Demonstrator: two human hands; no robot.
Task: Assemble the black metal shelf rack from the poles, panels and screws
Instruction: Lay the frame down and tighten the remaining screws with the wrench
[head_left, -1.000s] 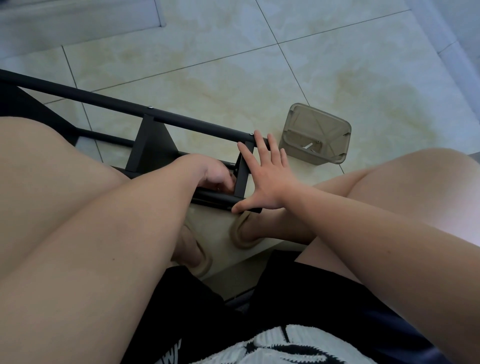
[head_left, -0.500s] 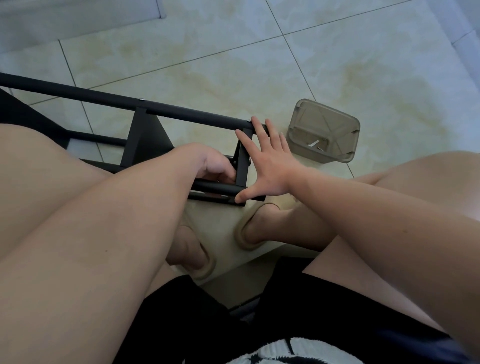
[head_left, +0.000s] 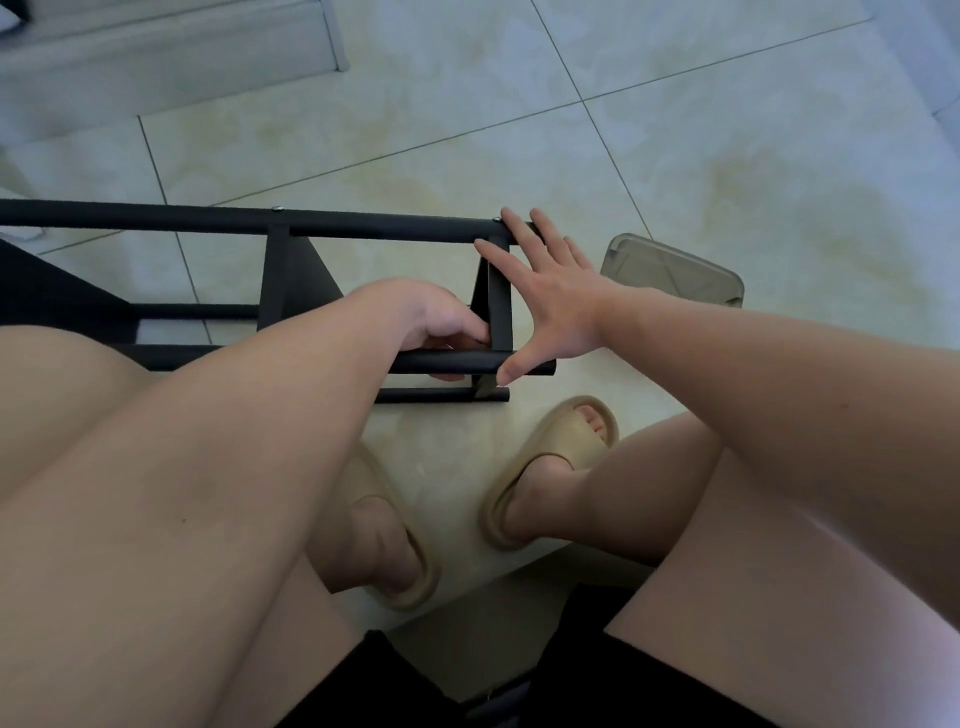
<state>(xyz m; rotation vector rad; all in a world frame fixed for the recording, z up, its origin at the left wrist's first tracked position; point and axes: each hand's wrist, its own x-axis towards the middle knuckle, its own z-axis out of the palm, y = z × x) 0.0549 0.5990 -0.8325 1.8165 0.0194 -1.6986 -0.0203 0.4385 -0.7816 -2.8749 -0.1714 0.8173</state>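
The black metal shelf rack (head_left: 291, 270) lies on its side on the tiled floor, its poles running left to right. My right hand (head_left: 545, 301) is spread flat against the end panel (head_left: 498, 312), fingertips on the far pole (head_left: 363, 228) and thumb on the near pole (head_left: 452, 361). My left hand (head_left: 436, 325) reaches inside the frame just left of that panel, its fingers curled at the panel's inner face next to the near pole. What the left fingers hold is hidden.
A translucent grey plastic box (head_left: 675, 275) stands on the floor just right of the rack's end. My knees and sandalled feet (head_left: 550, 467) sit close below the rack. A pale step or ledge (head_left: 171, 57) runs along the upper left.
The view tilted and the rack now looks level in the picture. Both hands keep their places on the end panel and poles; the left hand sits slightly deeper behind the panel.
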